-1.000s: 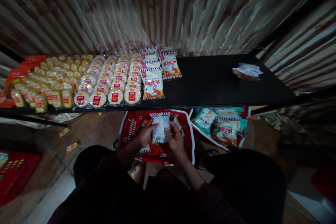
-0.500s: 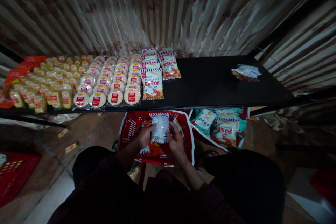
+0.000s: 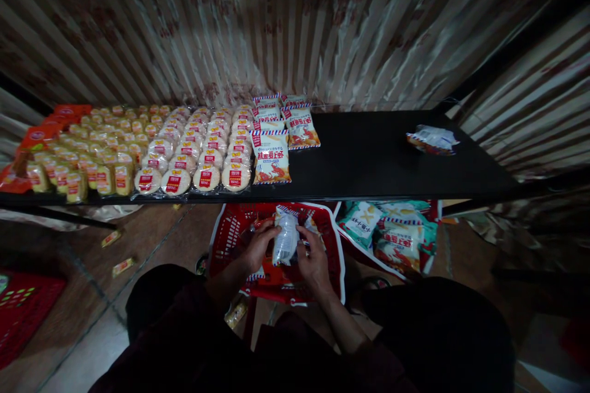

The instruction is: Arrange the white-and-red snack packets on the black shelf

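Below the front edge of the black table [image 3: 378,153], the left hand [image 3: 260,245] and the right hand [image 3: 313,258] hold one small snack packet [image 3: 286,238] between them. The left fingers are closed on its left edge and the right thumb and fingers pinch its right edge. The packet stands on end with its pale printed back toward the camera, and the print is too small and dim to read. It hangs over a red basket [image 3: 225,233] on the floor under the table. The hands and forearms hide most of what lies in the basket, and its near rim is lost behind the person's dark clothing. On the table's left half lie rows of round rice crackers [image 3: 198,153], with yellow wrapped cakes [image 3: 87,159] further left and orange packets [image 3: 55,120] at the far left end, where they are cut off by the picture's edge. Shrimp chip bags [image 3: 271,159] line the table's middle. A crumpled packet [image 3: 431,138] lies alone near the table's right end. Under the table's right half a second basket [image 3: 391,233] holds green and white bags, and the tabletop hides its far side. Loose little packets [image 3: 122,267] lie on the floor below the table's left part, too blurred to identify.
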Demonstrator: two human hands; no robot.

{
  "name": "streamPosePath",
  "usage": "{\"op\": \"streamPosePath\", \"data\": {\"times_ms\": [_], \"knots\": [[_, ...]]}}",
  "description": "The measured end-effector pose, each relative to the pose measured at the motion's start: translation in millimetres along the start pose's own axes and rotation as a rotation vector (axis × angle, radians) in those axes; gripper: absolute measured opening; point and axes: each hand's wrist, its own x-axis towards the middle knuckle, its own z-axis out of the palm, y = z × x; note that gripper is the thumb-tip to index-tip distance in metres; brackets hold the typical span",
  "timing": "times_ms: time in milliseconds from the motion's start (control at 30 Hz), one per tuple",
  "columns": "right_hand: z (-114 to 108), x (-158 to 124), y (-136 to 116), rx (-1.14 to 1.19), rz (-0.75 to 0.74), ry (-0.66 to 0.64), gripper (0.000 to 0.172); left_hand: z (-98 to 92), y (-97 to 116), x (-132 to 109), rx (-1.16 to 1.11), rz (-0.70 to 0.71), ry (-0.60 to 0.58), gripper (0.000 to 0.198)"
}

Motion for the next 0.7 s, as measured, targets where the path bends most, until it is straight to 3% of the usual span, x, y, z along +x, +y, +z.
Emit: {"op": "streamPosePath", "data": {"times_ms": [167,400,600,700], "knots": [[-8.7,1.4,-11.8,0.273,0.311,-0.047,0.043,0.6,5.3,-4.1,0.197,0.115,0.019,0.027],[-12.2,5.7,-23.8,0.429,0.396,-0.172,0.053,-2.0,-1.0,-5.0,0.522,0.419,-0.127,0.029],[-10.5,3.1,-14.7,0.567,0.539,-0.128,0.055,-2.1,-4.7,-6.1,0.503,0.325,-0.058,0.042],[-12.0,4.2,-13.9,0.611,0.462,-0.119,0.051,-0.9,-0.8,-5.2,0.420,0.261,0.008,0.037]]}}
